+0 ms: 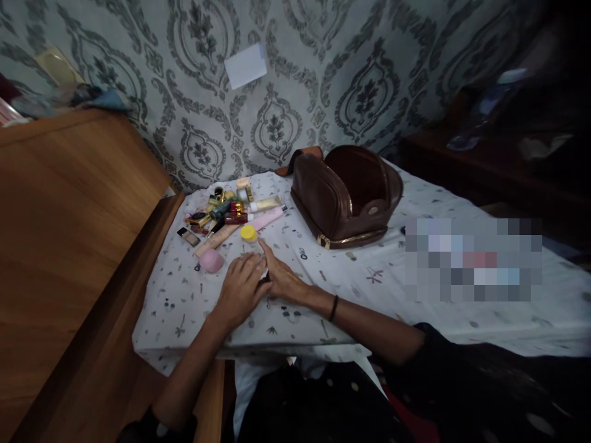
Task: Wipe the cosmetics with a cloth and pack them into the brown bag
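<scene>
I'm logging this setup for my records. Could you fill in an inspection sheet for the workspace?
Surface: printed white cloth.
Job's things: small item between the hands, mostly hidden.
Clutter: heaped cosmetics; yellow lid and pink object near the hands; open brown bag; pixelated patch at right, contents unreadable.
Hands: left hand and right hand close together at the small item; exact grip hidden.
Cables: nothing seen.
Surroundings: patterned wall behind; wooden furniture at left; bottle at far right.
</scene>
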